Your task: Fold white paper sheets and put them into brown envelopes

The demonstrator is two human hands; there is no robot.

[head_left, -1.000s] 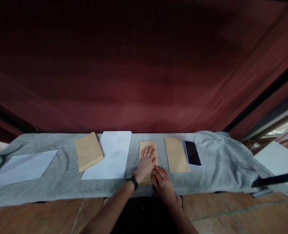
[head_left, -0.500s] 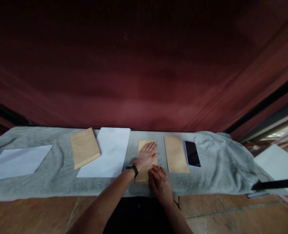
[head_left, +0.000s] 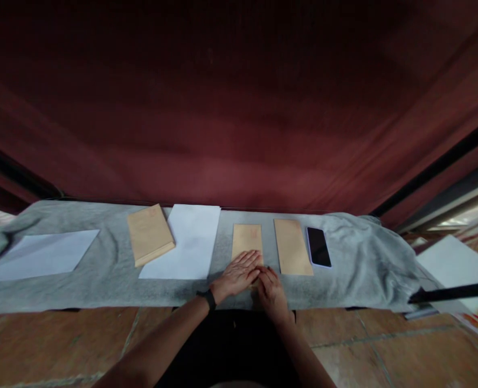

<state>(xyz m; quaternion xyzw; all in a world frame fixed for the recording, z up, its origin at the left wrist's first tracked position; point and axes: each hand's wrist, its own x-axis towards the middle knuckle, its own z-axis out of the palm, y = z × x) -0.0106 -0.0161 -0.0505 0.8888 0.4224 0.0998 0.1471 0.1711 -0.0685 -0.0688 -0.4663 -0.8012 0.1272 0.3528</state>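
Brown envelope (head_left: 246,238) flat on grey-clothed tabletop (head_left: 364,258), directly in front of the person, long axis running away from body, approx. square to the front edge. Both hands at its near half: L hand (head_left: 239,272) lies across it, palm down, fingers straight & together, pointing up-right; pressing flat, nothing gripped. R hand (head_left: 271,291) at lower R edge, fingers curled, tips touching or nearly touching L fingers; can't tell if it pinches paper, near end mostly hidden. L covers more of the env.; far half lies exposed beyond L fingers.

Env. looks plain tan, smooth, w/ faint reddish marking nr. far R corner. 2nd envelope (head_left: 293,248) just R of it, then phone (head_left: 318,247); envelope stack (head_left: 150,234) to L, partly on white paper (head_left: 192,245).
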